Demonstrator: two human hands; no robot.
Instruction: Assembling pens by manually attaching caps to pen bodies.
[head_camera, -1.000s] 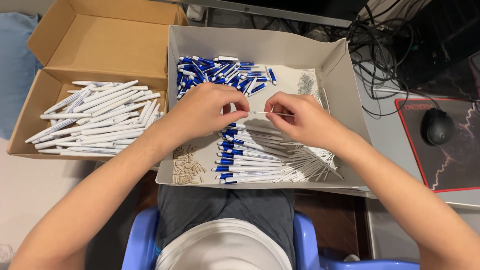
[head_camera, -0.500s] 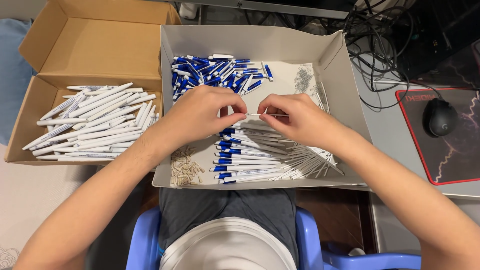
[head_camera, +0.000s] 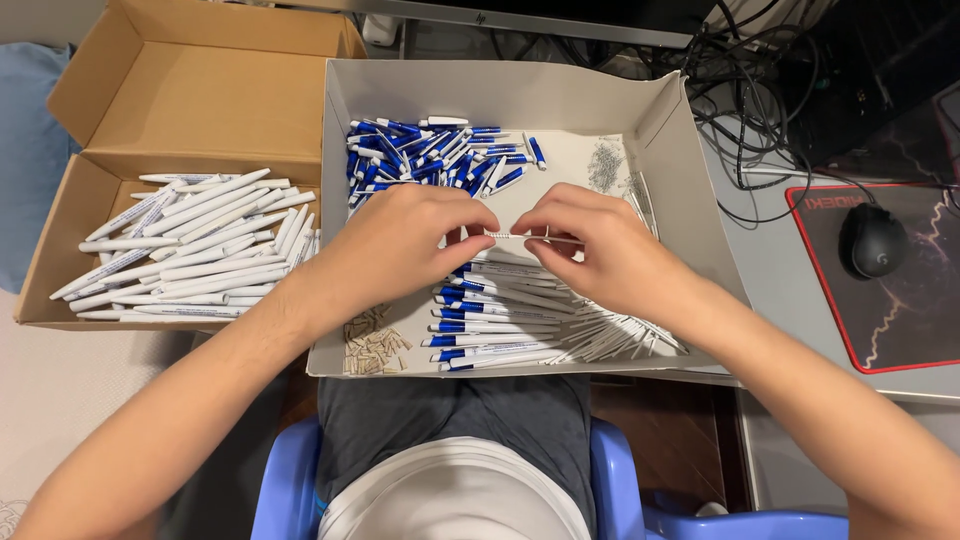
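Hands drawn slightly apart over the white tray (head_camera: 700, 250) compared with a second ago. Left hand (head_camera: 405, 250) and right hand (head_camera: 590, 250) now pinching opposite ends of a thin white refill (head_camera: 515, 235), stretched level between the fingertips and plainly visible, where earlier the knuckles nearly met and hid it. Both hands shifted a touch higher over the row of blue-and-white pens (head_camera: 490, 320).
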